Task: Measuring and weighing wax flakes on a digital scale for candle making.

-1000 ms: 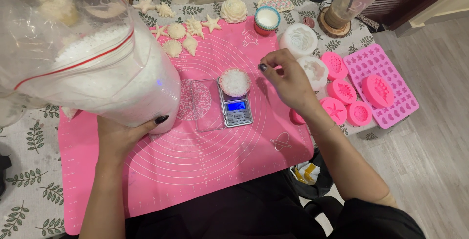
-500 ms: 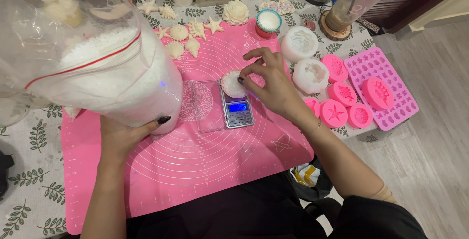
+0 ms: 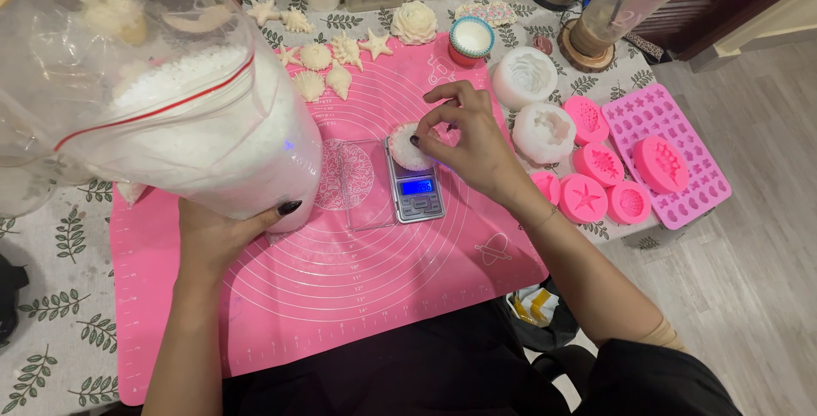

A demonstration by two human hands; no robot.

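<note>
— So what is going on at the scale [image 3: 417,193]?

— Weighing, I judge. The right hand [image 3: 466,137] is hovering over the small white heap [image 3: 407,147] on the scale's platform, fingertips pinched together just at the heap's edge; whether a flake is caught between them, I cannot tell.

— And the left hand [image 3: 219,236]?

— It is gripping the big clear bag [image 3: 162,101] of white flakes from below, holding it upright above the pink mat [image 3: 340,297], left of the scale.

— What is the next move calling for?

— Fine touch, probably: adding or lifting off tiny pinches while watching the lit display, and keeping the bag steady so nothing is spilling.
</note>
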